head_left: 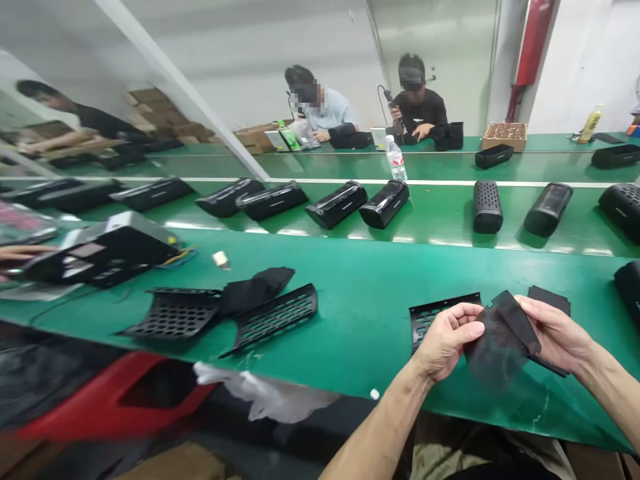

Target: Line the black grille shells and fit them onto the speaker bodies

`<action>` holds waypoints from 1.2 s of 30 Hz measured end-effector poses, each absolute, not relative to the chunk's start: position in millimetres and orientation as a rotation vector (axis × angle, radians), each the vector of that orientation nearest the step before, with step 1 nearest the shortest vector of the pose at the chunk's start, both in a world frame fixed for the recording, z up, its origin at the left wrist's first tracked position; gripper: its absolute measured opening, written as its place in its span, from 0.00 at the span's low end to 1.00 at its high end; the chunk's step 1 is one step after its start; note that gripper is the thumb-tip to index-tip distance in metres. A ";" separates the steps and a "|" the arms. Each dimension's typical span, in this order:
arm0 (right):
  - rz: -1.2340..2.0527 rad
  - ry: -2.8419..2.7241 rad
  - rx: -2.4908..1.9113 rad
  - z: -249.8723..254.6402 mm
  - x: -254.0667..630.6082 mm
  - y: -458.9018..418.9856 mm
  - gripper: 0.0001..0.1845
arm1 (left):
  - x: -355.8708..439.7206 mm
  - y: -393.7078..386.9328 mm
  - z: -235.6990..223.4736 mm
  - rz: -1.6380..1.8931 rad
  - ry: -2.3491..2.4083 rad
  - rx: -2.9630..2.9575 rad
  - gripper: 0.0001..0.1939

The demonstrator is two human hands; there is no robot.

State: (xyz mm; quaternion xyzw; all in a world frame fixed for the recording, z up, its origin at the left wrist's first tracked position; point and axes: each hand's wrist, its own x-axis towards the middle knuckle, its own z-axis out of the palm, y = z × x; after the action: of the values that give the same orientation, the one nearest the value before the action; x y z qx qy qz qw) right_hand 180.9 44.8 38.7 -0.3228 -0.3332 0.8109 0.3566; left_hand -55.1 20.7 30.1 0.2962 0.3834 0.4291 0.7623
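Observation:
Both of my hands hold up a thin, dark, see-through sheet (493, 350) over the green table. My left hand (445, 341) pinches its left edge between thumb and fingers. At the other side my right hand (563, 333) grips it where a darker, folded-looking strip lies. Behind my left hand rests a curved black perforated panel (435, 307), partly covered. Dark flat sheets (553, 299) lie behind my right hand. Further left on the table are two more perforated panels, one flat-lying (175, 313) and one tilted (277, 317), with black sheets (257, 290) between them.
Black speaker-like housings (337, 203) stand in a row on the green line beyond the table. A bottle (396, 160) stands behind them. Co-workers sit across, and another person's hand (23, 257) is at far left beside a black-and-grey device (107, 247). A red bin (100, 407) sits below.

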 end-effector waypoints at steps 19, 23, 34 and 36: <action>0.746 -2.375 -1.765 17.8 115.6 81.3 0.06 | -134.5 44.7 38.1 0.500 1.608 1.977 0.08; 0.690 -2.424 -1.830 12.6 122.6 83.1 0.10 | -141.0 38.1 26.7 0.444 1.854 2.050 0.20; 0.838 -2.266 -1.573 -5.7 137.0 105.3 0.10 | -175.3 37.1 1.6 0.719 1.649 1.661 0.11; 1.059 -2.139 -1.539 1.2 140.7 100.9 0.10 | -170.9 33.3 5.9 0.791 1.504 1.405 0.15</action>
State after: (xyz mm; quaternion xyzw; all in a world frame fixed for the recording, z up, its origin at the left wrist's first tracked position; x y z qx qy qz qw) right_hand 140.7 100.9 1.2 -0.5357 -0.7446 0.3687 0.1504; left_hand -170.9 33.3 5.9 0.5686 0.6088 0.3202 0.4513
